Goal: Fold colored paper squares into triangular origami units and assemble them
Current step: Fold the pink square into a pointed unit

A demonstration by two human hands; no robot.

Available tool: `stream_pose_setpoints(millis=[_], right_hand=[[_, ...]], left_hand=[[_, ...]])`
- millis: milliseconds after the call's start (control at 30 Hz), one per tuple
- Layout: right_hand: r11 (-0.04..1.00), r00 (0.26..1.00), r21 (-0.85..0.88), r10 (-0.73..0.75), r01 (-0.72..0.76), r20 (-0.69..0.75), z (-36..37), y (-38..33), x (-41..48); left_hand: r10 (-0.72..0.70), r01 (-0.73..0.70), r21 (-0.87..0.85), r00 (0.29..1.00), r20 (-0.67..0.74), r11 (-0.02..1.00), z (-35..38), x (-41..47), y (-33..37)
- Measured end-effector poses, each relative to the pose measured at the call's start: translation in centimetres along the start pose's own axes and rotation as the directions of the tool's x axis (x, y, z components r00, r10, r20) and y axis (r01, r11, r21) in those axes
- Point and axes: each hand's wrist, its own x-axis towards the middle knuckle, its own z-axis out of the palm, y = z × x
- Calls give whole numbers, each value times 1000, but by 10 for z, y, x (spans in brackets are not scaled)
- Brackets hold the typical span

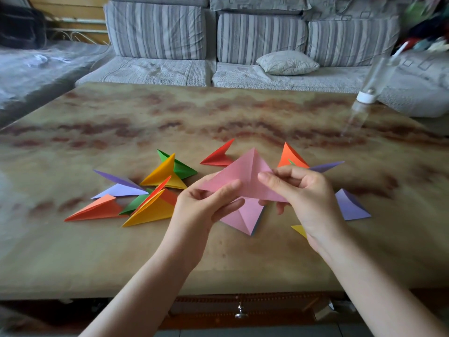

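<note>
While the pink paper (245, 177) was held just above the table (218, 263), its left edge was pinched between thumb and fingers of the left hand (199, 205) and its right edge by the right hand (308, 198). Left of the pink paper, folded units (150, 205) were heaped; behind it, a red unit (218, 158) was laid; right of it, a purple unit (349, 205).

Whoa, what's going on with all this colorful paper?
A person is folding a pink paper sheet above the table. The left hand pinches its left edge and the right hand pinches its right side. Another folded pink piece lies on the table just below. A pile of folded pieces in purple, orange, yellow and green sits to the left. A red piece, an orange piece and a purple piece lie around the hands.
</note>
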Motion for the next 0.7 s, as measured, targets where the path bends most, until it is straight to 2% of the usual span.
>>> stream_pose_setpoints(millis=[133,333,500,700], right_hand=[[1000,1000,-11,-19,19,-25,2,1,-1],[998,999,-41,-49,50,9,6,4,-3],[995,985,-94,36,-20,166,3,1,-3],[993,973,-115,46,-20,226,1,1,-3]], left_hand=[[-33,35,23,997,-64,999,7,-4,-10],[32,-26,41,987,-158,999,8,-7,-12],[114,-77,184,973,-200,980,5,-5,-10],[127,-79,229,971,-204,970,4,-5,-8]])
